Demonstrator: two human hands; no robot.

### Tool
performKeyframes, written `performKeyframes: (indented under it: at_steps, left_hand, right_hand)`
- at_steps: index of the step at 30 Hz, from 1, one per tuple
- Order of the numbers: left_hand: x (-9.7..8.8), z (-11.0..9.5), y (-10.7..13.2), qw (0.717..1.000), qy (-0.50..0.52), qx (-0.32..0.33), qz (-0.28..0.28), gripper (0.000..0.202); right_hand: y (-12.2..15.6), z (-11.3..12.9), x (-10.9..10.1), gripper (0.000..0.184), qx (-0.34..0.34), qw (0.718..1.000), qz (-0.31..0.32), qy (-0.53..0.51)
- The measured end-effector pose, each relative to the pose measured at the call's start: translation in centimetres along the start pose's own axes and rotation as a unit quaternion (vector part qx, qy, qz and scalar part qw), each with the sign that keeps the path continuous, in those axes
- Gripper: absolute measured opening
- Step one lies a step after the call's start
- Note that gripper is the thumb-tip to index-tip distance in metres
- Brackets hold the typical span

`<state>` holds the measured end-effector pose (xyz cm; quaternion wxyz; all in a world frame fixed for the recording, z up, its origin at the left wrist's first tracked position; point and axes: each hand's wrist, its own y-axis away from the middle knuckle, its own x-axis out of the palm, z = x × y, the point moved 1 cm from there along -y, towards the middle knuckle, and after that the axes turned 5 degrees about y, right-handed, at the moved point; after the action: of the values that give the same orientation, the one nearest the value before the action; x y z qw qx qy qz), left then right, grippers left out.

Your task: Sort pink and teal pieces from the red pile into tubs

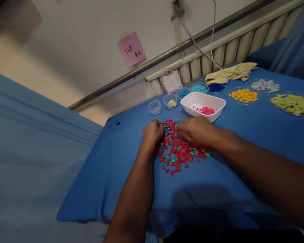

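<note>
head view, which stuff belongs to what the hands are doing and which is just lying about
In use: left hand, right hand, both on the pile of red and green pieces; probably the white tray holding pink pieces.
Lying about: yellow cloth, pink note, dish of yellow pieces, small clear tub.

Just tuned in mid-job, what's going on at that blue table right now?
A person has both bare hands on a heap of small red and green plastic pieces spread on the blue cloth-covered table. The left hand is curled at the heap's left edge; the right hand lies palm down over its far side. Whatever the fingers pinch is hidden. Just beyond sits a white rectangular plastic tray holding a few pink pieces.
</note>
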<state>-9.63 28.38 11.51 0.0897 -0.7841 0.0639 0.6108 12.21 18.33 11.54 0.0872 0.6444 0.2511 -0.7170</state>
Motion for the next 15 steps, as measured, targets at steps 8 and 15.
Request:
performKeyframes:
  at_steps: [8,15]
  left_hand:
    - [0.1,-0.2,-3.4,0.995,0.043,0.079,0.042,0.029]
    - [0.5,-0.3,-3.8,0.991,0.049,0.067,0.107,0.021]
  right_hand:
    - [0.0,0.3,0.3,0.025,-0.021,0.999,0.035,0.003]
    - [0.0,0.3,0.4,0.028,-0.022,0.999,0.042,0.008]
